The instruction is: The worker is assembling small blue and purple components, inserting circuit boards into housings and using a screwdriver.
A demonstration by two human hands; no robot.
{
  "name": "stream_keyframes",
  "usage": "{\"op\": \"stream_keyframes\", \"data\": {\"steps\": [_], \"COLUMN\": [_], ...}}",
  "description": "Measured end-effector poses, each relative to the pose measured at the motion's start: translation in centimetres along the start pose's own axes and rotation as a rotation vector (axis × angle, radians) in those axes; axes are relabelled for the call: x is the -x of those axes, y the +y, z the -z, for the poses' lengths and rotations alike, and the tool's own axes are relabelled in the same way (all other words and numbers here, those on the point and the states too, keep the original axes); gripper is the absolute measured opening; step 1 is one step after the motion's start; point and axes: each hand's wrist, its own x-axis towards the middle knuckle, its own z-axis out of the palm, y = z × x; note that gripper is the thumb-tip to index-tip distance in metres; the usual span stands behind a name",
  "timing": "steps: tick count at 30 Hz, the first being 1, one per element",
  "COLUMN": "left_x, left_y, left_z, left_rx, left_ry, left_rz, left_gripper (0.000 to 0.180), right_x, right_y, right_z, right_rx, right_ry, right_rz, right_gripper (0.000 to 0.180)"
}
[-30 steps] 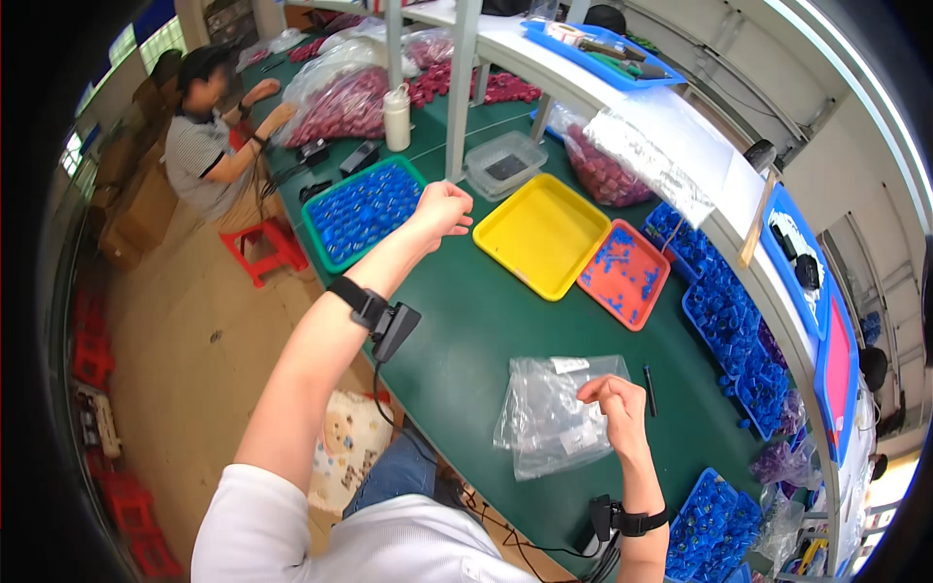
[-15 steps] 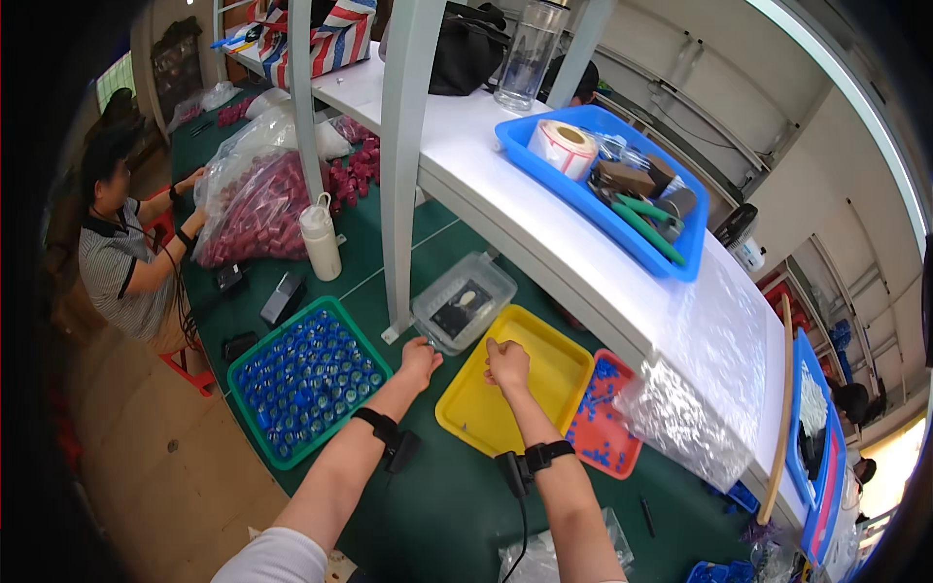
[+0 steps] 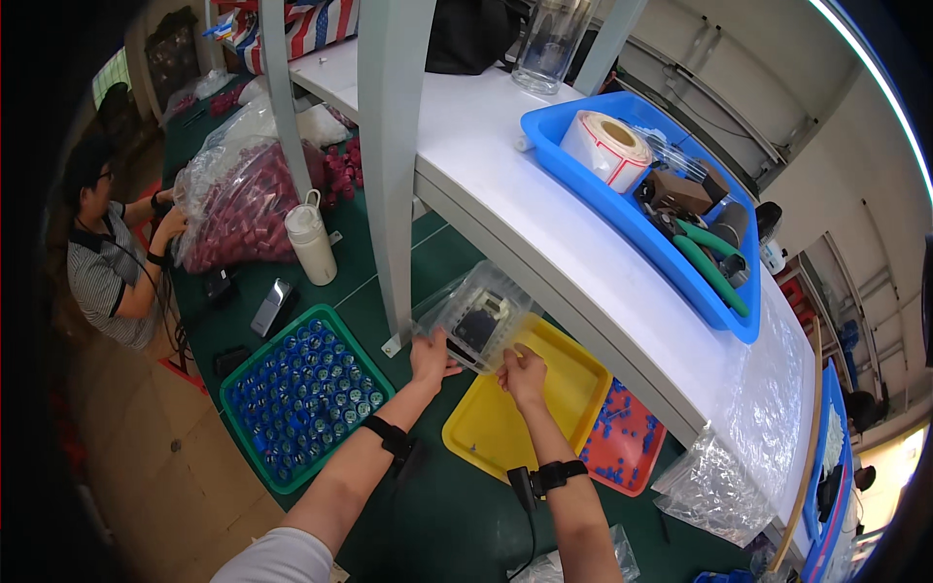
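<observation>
Both hands hold one clear plastic container [image 3: 478, 316], tilted and raised above the green surface [image 3: 428, 505], just over the near-left corner of the yellow tray [image 3: 505, 442]. The left hand [image 3: 431, 358] has its grip closed on the container's lower left edge; the right hand [image 3: 525, 374] has its grip closed on the lower right edge.

Three trays lie on the surface: one green tray [image 3: 303, 406] of blue caps at left, the yellow tray, and one red tray [image 3: 627, 442] of blue parts at right, touching the yellow one.

One white bottle [image 3: 311, 243] stands beside a clear bag of red parts [image 3: 238, 204].

On the white shelf [image 3: 486, 165] overhead, one blue bin [image 3: 622, 209] carries a white label roll [image 3: 607, 146].

Open surface lies between the green and yellow trays.
</observation>
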Motion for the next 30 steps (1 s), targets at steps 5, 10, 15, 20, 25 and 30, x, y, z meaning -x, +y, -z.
{"op": "stream_keyframes", "data": {"steps": [5, 10, 15, 20, 25, 30], "left_x": [-2.2, 0.7, 5.2, 9.6, 9.4, 10.5], "left_y": [-1.6, 0.5, 3.4, 4.7, -0.3, -0.3], "left_z": [0.2, -0.1, 2.3, 2.1, 1.1, 0.6], "left_rx": [-0.131, 0.033, 0.162, 0.072, -0.001, -0.418], "left_ry": [-0.042, -0.04, -0.245, -0.448, -0.41, -0.285], "left_rz": [-0.013, 0.004, -0.096, -0.076, -0.005, -0.148], "left_gripper": [0.032, 0.026, 0.016, 0.015, 0.017, 0.024], "right_x": [2.7, 6.1, 7.7, 8.1, 9.1, 11.2], "right_y": [-0.2, 2.6, 5.2, 2.4, 3.6, 7.5], "right_z": [4.0, 10.6, 10.9, 6.2, 4.0, 6.0], "right_rx": [0.003, 0.216, 0.388, 0.447, 0.246, -0.251], "right_ry": [0.181, 0.297, 0.321, 0.177, -0.008, -0.17], "right_rz": [0.049, 0.135, 0.184, 0.23, -0.101, -0.224], "right_gripper": [0.033, 0.031, 0.029, 0.031, 0.03, 0.033]}}
